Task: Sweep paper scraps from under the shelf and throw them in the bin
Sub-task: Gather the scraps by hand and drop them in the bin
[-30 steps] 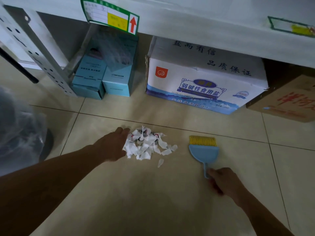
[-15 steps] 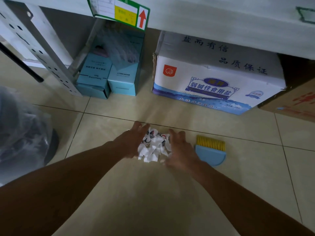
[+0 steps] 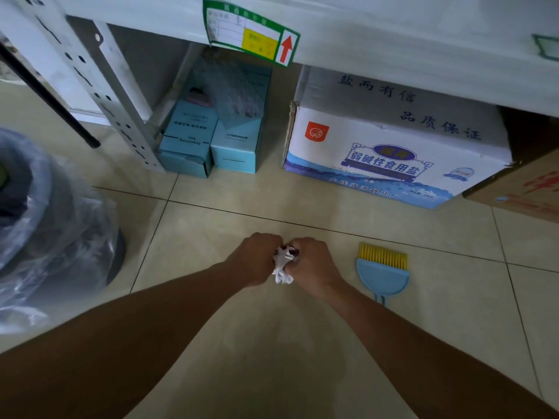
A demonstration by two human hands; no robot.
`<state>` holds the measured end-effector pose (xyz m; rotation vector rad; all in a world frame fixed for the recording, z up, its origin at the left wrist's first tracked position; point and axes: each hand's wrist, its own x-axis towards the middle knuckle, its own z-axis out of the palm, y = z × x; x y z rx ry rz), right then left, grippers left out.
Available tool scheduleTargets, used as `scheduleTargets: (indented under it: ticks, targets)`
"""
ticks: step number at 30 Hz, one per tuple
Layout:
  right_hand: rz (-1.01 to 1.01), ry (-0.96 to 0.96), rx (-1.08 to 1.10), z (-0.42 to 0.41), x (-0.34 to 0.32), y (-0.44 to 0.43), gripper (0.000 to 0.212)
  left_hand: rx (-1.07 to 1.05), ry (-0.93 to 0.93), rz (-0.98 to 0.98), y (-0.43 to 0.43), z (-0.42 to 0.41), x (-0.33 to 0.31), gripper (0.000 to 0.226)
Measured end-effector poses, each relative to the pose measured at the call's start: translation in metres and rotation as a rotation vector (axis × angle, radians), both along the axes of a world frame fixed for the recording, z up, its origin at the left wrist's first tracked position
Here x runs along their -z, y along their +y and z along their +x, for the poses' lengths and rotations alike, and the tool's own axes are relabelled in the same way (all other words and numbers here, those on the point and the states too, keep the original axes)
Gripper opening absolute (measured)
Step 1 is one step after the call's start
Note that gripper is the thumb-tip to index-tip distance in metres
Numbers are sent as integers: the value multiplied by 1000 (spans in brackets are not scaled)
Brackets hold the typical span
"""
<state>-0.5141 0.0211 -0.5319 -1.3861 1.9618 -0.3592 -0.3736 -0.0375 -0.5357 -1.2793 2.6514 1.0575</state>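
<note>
Both hands now closed together on paper scraps [image 3: 282, 264] | bin [image 3: 45, 213] bag-lined, contents unclear

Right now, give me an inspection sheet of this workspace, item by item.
Surface: beige tiled floor, no loose scraps visible.
Job's things: paper scraps bunched between both hands; bin with clear liner at left; blue hand brush lying on floor, unheld.
Clutter: two teal boxes, white salt carton, brown carton under the shelf.
Grippers: left hand and right hand closed on the scraps.
Cables: nothing seen.
Surroundings: perforated shelf post; green label with red arrow.
</note>
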Motion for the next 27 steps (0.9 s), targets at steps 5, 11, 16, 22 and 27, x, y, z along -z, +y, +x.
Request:
scheduleTargets:
  ticks: [5, 11, 16, 22, 27]
  targets:
    - [-61, 9, -72, 10, -61, 1, 7, 38, 124, -23, 1, 20, -57, 23]
    - [-221, -14, -151, 66, -150, -26, 15, -67, 37, -202, -16, 80, -147, 14]
    - [-383, -47, -316, 156, -202, -71, 13, -242, -18, -383, -33, 176, -213, 7]
    - [-418, -70, -520, 279, -217, -126, 15, -537, -82, -327, -47, 295, -241, 9]
    - [-182, 145, -789, 327, -206, -146, 22, -503, -209, -62, -57, 326, -231, 21]
